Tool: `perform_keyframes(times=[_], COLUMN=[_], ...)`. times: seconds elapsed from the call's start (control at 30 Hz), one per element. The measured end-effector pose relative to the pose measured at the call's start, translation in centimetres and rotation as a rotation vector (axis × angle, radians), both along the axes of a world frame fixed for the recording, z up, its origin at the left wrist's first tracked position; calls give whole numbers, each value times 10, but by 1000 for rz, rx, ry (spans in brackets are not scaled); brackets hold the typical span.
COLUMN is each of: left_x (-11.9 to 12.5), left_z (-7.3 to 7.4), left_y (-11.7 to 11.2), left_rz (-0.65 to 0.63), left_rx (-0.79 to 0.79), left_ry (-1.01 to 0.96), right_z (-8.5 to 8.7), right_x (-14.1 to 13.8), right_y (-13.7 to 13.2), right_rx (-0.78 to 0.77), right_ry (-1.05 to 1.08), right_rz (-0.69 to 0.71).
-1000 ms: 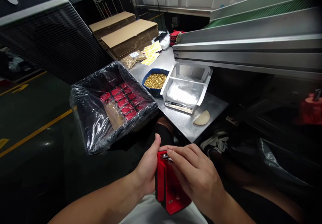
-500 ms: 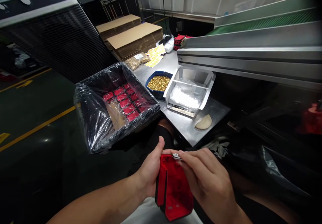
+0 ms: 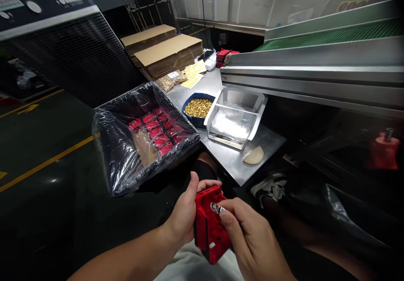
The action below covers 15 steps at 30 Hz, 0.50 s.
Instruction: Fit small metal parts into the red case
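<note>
Drawn away from the case's top edge since half a second ago, the small metal tool (image 3: 215, 207) is now held over the open inside of the red case (image 3: 202, 226), which has been tipped so that more of its upper rim is shown. Beyond the right side of the metal table (image 3: 233, 163), a conveyor (image 3: 315, 58) with a green belt is sloped upward. Off the table's left side, a black ribbed machine (image 3: 72, 41) is seen. At the table's far left, flat cardboard (image 3: 172, 49) is stacked. Against its near left edge, a plastic-lined crate (image 3: 113, 155) is placed, with red pieces (image 3: 153, 127) laid in rows inside. On the table, a clear bin (image 3: 256, 125) is stood about midway, and a blue tray (image 3: 189, 119) of gold-coloured bits is set toward the left edge. On the near side of the table, the red case is grasped by the left hand (image 3: 183, 216), its thumb raised and its fingers curled behind the top. On the table's near corner, a beige pad (image 3: 254, 155) is laid. Smallest, the metal tool is pinched between thumb and forefinger of the right hand (image 3: 249, 230); whether the case is touched by it cannot be told.
</note>
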<state>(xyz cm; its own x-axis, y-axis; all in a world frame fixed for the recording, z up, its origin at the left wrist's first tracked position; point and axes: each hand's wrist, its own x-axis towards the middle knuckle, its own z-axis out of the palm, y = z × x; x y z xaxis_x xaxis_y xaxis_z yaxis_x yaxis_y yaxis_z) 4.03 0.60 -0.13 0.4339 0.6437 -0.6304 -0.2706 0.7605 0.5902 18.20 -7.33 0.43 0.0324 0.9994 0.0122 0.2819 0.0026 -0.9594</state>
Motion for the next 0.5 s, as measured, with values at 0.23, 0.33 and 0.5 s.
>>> perform_keyframes(times=[0.23, 0.33, 0.5], left_x=[-3, -1, -1], left_z=[0, 0, 0], left_y=[2, 2, 2], left_rz=[7, 6, 6], left_rx=[14, 39, 55], left_ry=[14, 32, 2], right_z=[3, 2, -1], right_x=[-6, -7, -9], right_y=[-3, 0, 1], right_rx=[-381, -439, -303], right_ry=[463, 679, 426], right_rz=[-85, -45, -48])
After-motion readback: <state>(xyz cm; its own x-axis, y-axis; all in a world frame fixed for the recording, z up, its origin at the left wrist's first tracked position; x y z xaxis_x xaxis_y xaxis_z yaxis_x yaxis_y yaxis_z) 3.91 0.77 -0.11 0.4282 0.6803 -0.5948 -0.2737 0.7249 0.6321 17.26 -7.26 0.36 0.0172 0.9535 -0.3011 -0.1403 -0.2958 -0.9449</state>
